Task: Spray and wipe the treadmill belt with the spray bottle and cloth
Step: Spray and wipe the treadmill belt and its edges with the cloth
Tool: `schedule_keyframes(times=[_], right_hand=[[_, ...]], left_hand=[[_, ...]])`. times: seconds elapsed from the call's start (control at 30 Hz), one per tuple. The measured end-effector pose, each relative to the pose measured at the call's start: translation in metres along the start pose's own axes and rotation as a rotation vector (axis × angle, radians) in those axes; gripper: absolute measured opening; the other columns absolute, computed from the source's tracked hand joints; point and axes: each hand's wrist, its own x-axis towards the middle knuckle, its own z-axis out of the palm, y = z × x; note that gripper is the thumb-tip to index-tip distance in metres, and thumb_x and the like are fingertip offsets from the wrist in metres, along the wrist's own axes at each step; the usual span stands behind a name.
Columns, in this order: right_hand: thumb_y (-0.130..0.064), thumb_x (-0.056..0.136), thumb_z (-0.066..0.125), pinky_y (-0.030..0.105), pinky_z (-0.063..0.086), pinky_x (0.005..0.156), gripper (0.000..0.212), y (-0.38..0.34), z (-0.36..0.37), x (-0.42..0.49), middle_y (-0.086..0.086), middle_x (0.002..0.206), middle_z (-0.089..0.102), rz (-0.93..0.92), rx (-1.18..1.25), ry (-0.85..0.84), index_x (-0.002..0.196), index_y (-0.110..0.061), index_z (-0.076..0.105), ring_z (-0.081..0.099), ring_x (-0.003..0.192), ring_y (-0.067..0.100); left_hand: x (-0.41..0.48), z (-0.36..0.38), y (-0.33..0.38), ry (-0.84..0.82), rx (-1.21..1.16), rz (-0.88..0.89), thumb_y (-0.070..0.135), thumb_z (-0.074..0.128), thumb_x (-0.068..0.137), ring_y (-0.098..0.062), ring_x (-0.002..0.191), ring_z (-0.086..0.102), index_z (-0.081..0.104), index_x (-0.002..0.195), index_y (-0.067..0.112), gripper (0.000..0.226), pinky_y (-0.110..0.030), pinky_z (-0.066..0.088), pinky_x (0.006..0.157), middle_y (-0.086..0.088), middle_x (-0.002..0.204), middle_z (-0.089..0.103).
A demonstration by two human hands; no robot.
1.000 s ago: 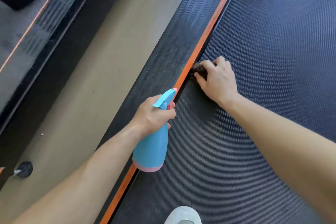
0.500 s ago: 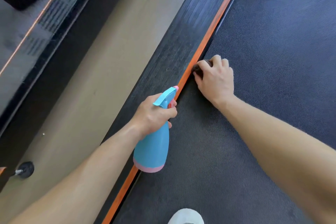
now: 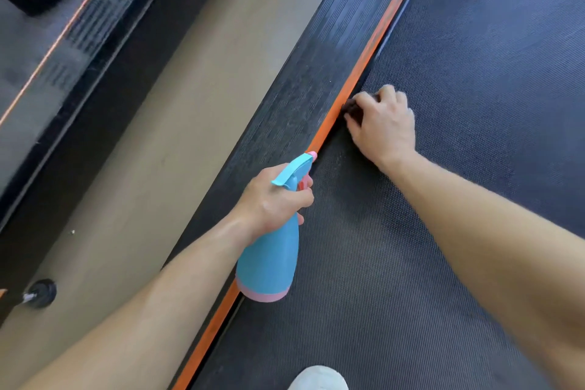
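Note:
The dark textured treadmill belt (image 3: 474,104) fills the right of the head view. My left hand (image 3: 272,199) grips the neck of a blue spray bottle (image 3: 269,263) with a pink base, its nozzle pointing up along the belt's left edge. My right hand (image 3: 383,127) holds a small dark cloth (image 3: 349,106) bunched under curled fingers, pressing it on the belt right against the orange strip (image 3: 364,63). Most of the cloth is hidden under the hand.
A ribbed black side rail (image 3: 300,89) runs left of the orange strip, then a tan floor (image 3: 177,123). A second treadmill (image 3: 47,57) lies at far left. A white shoe tip (image 3: 316,378) shows at the bottom edge, and a black wheel (image 3: 41,293) at lower left.
My right hand with the cloth has slid a little farther up the belt along the orange strip. The left hand and bottle have barely moved.

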Motion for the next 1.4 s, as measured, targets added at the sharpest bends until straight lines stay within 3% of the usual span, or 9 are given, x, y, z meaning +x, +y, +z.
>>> schedule_keyframes(times=[0.1, 0.23, 0.33, 0.53, 0.77, 0.9, 1.1, 1.3, 1.4], right_hand=[[-0.046, 0.091, 0.063, 0.044, 0.048, 0.069, 0.033, -0.011, 0.001, -0.027, 0.014, 0.104, 0.051, -0.02, 0.057, -0.025, 0.109, -0.018, 0.065, 0.051, 0.095, 0.036], [-0.047, 0.087, 0.061, 0.043, 0.051, 0.065, 0.034, -0.018, 0.001, -0.088, 0.01, 0.098, 0.051, -0.348, 0.117, -0.135, 0.108, -0.021, 0.067, 0.05, 0.086, 0.032], [-0.049, 0.087, 0.061, 0.045, 0.051, 0.066, 0.035, -0.009, -0.001, -0.076, 0.011, 0.102, 0.052, -0.553, 0.008, -0.146, 0.11, -0.022, 0.065, 0.051, 0.088, 0.032], [-0.044, 0.089, 0.064, 0.043, 0.048, 0.063, 0.031, -0.005, 0.003, -0.022, 0.015, 0.102, 0.053, -0.077, -0.013, 0.008, 0.107, -0.019, 0.066, 0.052, 0.089, 0.037], [-0.048, 0.089, 0.056, 0.044, 0.05, 0.066, 0.038, -0.002, -0.005, -0.115, 0.01, 0.104, 0.054, -0.509, 0.087, -0.182, 0.115, -0.023, 0.063, 0.05, 0.086, 0.032], [-0.047, 0.087, 0.066, 0.043, 0.049, 0.065, 0.035, 0.004, -0.001, -0.076, 0.012, 0.102, 0.054, -0.467, -0.016, -0.077, 0.111, -0.02, 0.065, 0.051, 0.086, 0.034], [-0.047, 0.088, 0.064, 0.044, 0.051, 0.063, 0.035, 0.006, -0.005, -0.042, 0.015, 0.103, 0.054, -0.118, -0.037, -0.002, 0.107, -0.017, 0.064, 0.053, 0.089, 0.036], [-0.047, 0.087, 0.067, 0.044, 0.05, 0.067, 0.038, 0.019, -0.015, -0.135, 0.01, 0.103, 0.052, -0.503, 0.092, -0.142, 0.117, -0.023, 0.063, 0.05, 0.086, 0.031], [-0.049, 0.088, 0.064, 0.046, 0.051, 0.068, 0.037, 0.032, -0.014, -0.096, 0.011, 0.101, 0.052, -0.435, 0.025, -0.102, 0.113, -0.023, 0.064, 0.051, 0.088, 0.033]], left_hand=[[-0.001, -0.006, 0.001, 0.016, 0.001, -0.023, 0.015, 0.069, 0.083, -0.02, 0.075, 0.069, 0.072, 0.085, 0.034, 0.02, -0.041, 0.067, 0.076, -0.004, 0.106, 0.073], [-0.002, -0.01, 0.007, 0.03, 0.003, -0.039, 0.023, 0.068, 0.074, -0.02, 0.066, 0.071, 0.073, 0.085, 0.026, 0.012, -0.052, 0.064, 0.088, -0.006, 0.105, 0.074], [-0.001, -0.005, 0.01, 0.028, 0.017, -0.047, 0.028, 0.068, 0.07, -0.023, 0.067, 0.075, 0.073, 0.093, 0.02, 0.025, -0.054, 0.063, 0.091, -0.005, 0.106, 0.075], [-0.005, -0.004, 0.002, 0.009, 0.03, -0.041, 0.031, 0.068, 0.069, -0.026, 0.084, 0.078, 0.074, 0.092, 0.022, 0.025, -0.056, 0.064, 0.086, 0.001, 0.111, 0.073], [-0.006, -0.006, 0.001, 0.031, 0.015, -0.038, 0.032, 0.067, 0.069, -0.02, 0.074, 0.074, 0.075, 0.106, 0.028, 0.038, -0.058, 0.063, 0.087, -0.004, 0.103, 0.074], [-0.004, 0.0, 0.003, 0.02, 0.033, -0.037, 0.032, 0.066, 0.069, -0.021, 0.078, 0.077, 0.076, 0.104, 0.029, 0.036, -0.055, 0.064, 0.087, -0.001, 0.102, 0.075], [-0.004, 0.003, -0.001, 0.006, 0.012, -0.027, 0.024, 0.067, 0.076, -0.027, 0.094, 0.075, 0.073, 0.111, 0.052, 0.046, -0.046, 0.066, 0.084, 0.002, 0.103, 0.072], [0.0, 0.011, 0.009, 0.002, 0.033, -0.042, 0.028, 0.065, 0.07, -0.019, 0.066, 0.073, 0.077, 0.103, 0.028, 0.035, -0.05, 0.065, 0.088, -0.005, 0.107, 0.073], [0.005, 0.013, 0.012, 0.016, 0.027, -0.028, 0.028, 0.065, 0.07, -0.016, 0.069, 0.07, 0.076, 0.113, 0.031, 0.044, -0.049, 0.066, 0.083, -0.003, 0.106, 0.073]])
